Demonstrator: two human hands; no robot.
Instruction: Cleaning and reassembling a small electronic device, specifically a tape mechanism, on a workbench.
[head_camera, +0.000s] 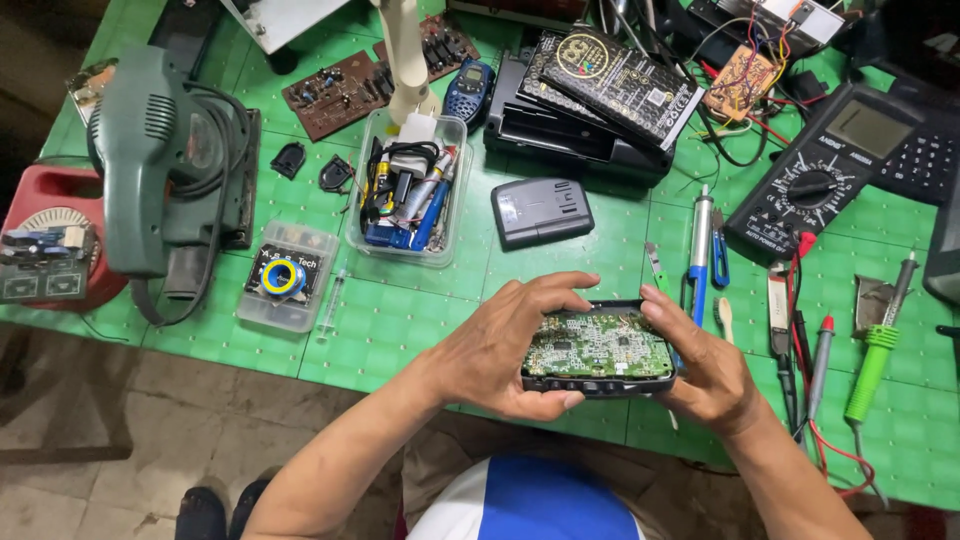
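now we hold an opened device (598, 352) in both hands above the near edge of the green desk (400, 320), its black shell facing up with a green circuit board (598, 345) showing inside. our left hand (500, 350) wraps the left end, its fingers (560, 285) curled over the far rim and the thumb pressed under the near edge, closed on the shell. our right hand (705, 365) grips the right end, thumb lying along the top right corner, fingers closed beneath where we cannot see them. just beyond the device lies a grey cover (541, 211), and to its left a clear plastic box (409, 190) full of small parts. to the right sit a multimeter (822, 175) and a green-handled screwdriver (872, 362).
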